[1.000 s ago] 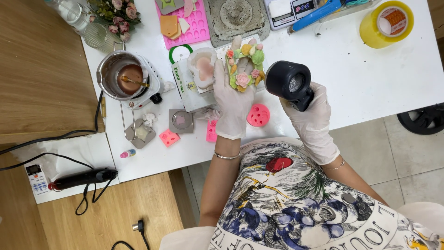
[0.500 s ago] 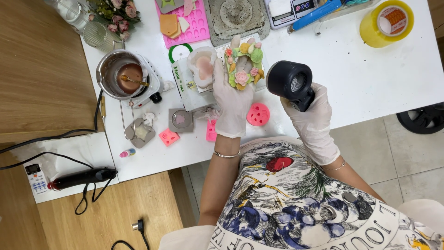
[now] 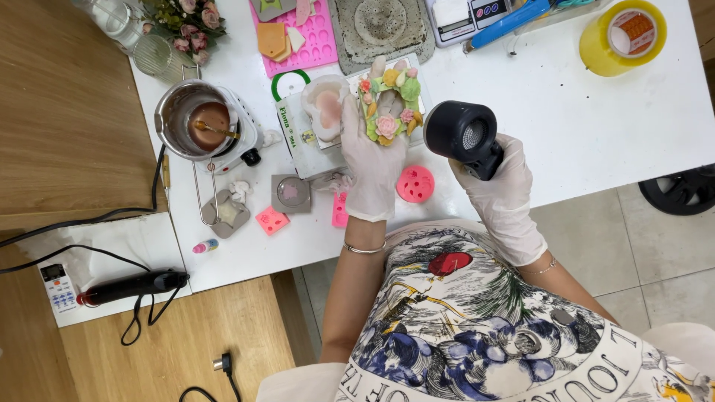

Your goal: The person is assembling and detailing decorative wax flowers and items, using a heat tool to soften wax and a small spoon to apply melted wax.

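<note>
Left hand point(image 3: 370, 160), gloved, lies palm up with the fingers point(image 3: 378, 71) stretched flat, and the flower piece point(image 3: 389, 108) rests right along them, from palm to fingertips; green leaves, a pink rose, yellow bits. The fingers support it rather than pinch it. Right hand point(image 3: 500, 182), also gloved, is clenched round the handle of the black heat gun point(image 3: 463, 132), whose round nozzle sits just right of the left fingers, close to the piece but apart from it. The handle is mostly buried in the fist, so its shape is hard to make out. Just below the left palm, a pink round mould point(image 3: 415, 184) lies on the table point(image 3: 596, 126). Left of the fingers, a white box point(image 3: 296, 132) with green printing lies flat, partly covered. Far beyond the right fingers, top corner, sits a yellow tape roll point(image 3: 622, 36).
</note>
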